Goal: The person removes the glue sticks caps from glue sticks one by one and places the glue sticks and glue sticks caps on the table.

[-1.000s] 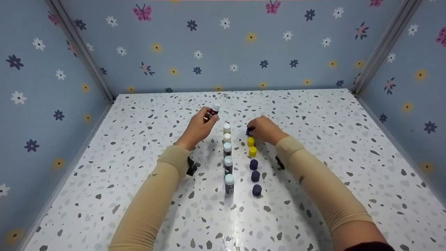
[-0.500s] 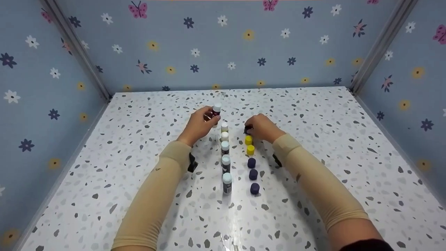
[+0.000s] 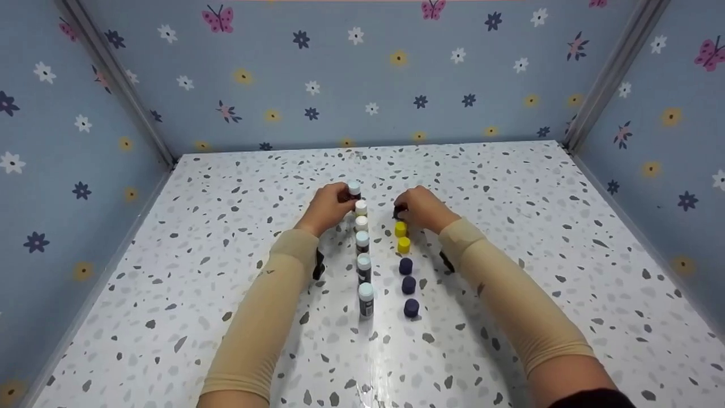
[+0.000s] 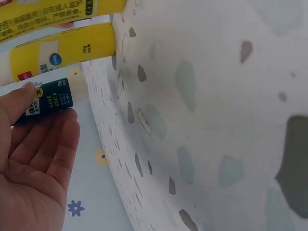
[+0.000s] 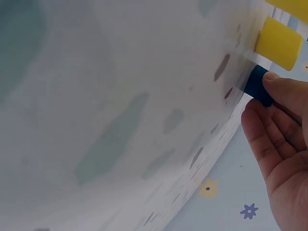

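My left hand (image 3: 327, 208) grips a dark glue stick (image 3: 354, 190) with a pale top, at the far end of a row of uncapped glue sticks. In the left wrist view, thumb and fingers hold its dark label (image 4: 57, 94), with its base close to the table. Beside it stand two yellow glue sticks (image 4: 79, 44) with white tops. My right hand (image 3: 423, 208) pinches a dark blue cap (image 5: 257, 85) low at the table. That cap is at the far end of a parallel cap row, just beyond a yellow cap (image 5: 279, 43).
Nearer to me stand three dark glue sticks (image 3: 366, 300) with pale blue tops. To their right are three dark caps (image 3: 411, 307) and two yellow caps (image 3: 403, 245). A flowered wall (image 3: 340, 68) closes off the back of the speckled table (image 3: 238, 175), with side walls left and right.
My left hand has brought the dark glue stick down to the far end of the row, upright behind the yellow ones. My right hand stays at the dark cap.
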`<state>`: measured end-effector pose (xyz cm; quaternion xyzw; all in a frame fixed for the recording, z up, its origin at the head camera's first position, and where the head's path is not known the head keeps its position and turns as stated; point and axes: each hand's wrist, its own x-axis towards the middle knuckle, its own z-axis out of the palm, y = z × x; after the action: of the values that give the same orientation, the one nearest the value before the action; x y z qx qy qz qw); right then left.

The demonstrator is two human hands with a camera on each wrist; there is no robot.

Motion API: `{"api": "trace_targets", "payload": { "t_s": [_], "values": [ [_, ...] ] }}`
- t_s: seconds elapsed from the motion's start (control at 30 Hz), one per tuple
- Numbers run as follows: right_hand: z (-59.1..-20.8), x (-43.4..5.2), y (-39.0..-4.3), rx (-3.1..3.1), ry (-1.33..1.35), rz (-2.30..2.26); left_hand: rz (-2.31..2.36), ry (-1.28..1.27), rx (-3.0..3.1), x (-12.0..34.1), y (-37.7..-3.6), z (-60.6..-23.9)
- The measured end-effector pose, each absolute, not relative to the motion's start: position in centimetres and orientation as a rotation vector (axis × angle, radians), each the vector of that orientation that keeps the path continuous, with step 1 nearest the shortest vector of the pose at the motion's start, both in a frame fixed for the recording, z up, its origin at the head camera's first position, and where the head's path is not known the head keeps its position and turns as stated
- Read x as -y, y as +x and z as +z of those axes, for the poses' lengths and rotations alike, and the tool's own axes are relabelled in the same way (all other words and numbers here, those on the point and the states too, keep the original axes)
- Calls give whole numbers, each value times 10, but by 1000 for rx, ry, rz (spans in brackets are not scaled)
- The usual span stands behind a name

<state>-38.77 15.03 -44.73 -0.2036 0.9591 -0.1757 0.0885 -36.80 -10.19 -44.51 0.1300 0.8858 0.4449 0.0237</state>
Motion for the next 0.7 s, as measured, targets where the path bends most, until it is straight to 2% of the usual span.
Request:
{"api": "trace_targets", "payload": {
  "t_s": [0.17,0.4,0.7],
  "values": [
    [-447,-150,-388,-2858,-596,-521,1290,422,-2736,99,-373,-448],
    [-448,-152,-389,-2888,-737,-495,1241,417,-2697,98,-376,-452],
    [-450,-152,-390,-2867,-677,-549,1215,394,-2710,94,-380,-455]
  ]
}}
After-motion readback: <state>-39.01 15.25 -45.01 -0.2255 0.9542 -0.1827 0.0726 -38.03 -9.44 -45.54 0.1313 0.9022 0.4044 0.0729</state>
